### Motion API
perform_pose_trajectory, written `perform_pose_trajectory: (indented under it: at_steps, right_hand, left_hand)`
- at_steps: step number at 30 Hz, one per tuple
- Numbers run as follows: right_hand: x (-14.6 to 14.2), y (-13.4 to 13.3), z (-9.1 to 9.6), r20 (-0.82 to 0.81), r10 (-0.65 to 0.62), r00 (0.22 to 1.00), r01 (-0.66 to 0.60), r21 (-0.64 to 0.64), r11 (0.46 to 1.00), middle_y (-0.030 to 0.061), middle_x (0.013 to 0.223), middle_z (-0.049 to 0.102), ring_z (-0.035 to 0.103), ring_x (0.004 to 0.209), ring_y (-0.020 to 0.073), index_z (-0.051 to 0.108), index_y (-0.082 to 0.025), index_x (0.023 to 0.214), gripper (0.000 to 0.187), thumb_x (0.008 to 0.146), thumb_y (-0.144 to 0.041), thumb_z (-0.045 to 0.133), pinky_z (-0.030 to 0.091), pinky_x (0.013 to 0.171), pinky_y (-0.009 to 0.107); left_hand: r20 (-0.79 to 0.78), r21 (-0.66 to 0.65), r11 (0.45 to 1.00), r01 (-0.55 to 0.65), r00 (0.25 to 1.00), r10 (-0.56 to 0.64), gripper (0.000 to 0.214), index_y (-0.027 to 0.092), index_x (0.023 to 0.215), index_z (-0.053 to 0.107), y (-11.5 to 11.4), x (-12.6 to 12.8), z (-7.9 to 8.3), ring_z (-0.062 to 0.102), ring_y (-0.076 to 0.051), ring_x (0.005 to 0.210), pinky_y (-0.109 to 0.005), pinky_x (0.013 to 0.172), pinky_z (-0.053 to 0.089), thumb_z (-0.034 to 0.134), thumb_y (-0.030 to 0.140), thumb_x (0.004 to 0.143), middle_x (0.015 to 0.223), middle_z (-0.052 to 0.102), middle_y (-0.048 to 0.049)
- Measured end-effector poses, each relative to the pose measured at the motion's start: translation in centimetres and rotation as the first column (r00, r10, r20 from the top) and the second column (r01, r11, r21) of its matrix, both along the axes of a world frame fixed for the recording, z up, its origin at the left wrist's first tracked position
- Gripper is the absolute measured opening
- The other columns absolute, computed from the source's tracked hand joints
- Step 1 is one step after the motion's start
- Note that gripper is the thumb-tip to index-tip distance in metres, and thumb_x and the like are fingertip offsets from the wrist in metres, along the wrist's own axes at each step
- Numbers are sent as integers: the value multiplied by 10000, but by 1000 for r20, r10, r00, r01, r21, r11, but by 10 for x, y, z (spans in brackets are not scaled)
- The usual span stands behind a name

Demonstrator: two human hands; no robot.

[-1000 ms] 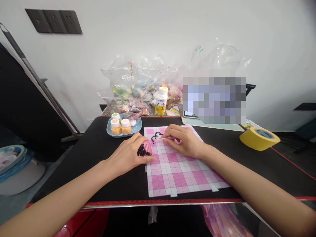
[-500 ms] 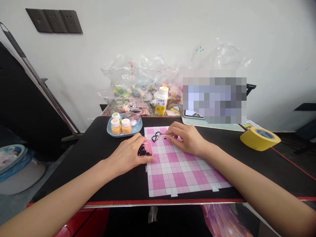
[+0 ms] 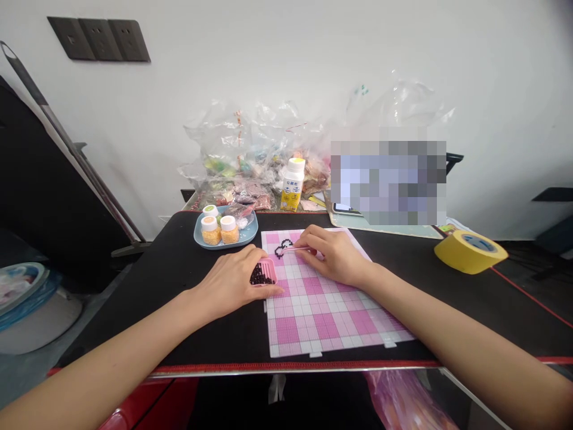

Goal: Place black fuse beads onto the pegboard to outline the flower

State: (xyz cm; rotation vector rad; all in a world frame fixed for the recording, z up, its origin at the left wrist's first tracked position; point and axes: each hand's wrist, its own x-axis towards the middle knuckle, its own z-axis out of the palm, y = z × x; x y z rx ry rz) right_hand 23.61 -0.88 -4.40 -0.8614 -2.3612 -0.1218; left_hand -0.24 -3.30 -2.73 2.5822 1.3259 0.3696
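Note:
My left hand (image 3: 237, 276) is closed round a small pink tray (image 3: 269, 270) that holds many tiny black beads (image 3: 260, 276). The tray sits at the left edge of a pink-and-white checked pegboard (image 3: 286, 325). Pinched in my right hand (image 3: 331, 254) is a pair of pink tweezers (image 3: 293, 248), held low over the upper part of the board. Its tip is beside a curved outline of black beads (image 3: 279, 251) standing on the board. Whether a bead is between the tips is too small to tell.
A blue plate (image 3: 203, 240) with jars of beads (image 3: 230, 232) stands at the left. Behind are a white-and-yellow bottle (image 3: 293, 185) and clear plastic bags (image 3: 219, 131). A blurred-out screen (image 3: 389, 182) is at the back right, with a yellow tape roll (image 3: 470, 252) nearer.
My right hand has shifted slightly left and down, bringing the tweezers' tip towards the lower left of the bead outline. My left hand and the small tray stay nearly in place.

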Motion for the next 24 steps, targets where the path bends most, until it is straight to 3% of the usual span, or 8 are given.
perform_pose_trajectory:
  at_steps: [24]
  right_hand:
    - [1,-1,0,17,2,1000,-2,-9,1000,62,865,612,551,655,114,633,-143,934,173,902,-230,487,448,600,239]
  left_hand:
    - [-19,-59,998,-31,999,30,530,205,1020,489,-3,2,7,607,-247,861,-342,717,430,549,657,750,993,616,-40]
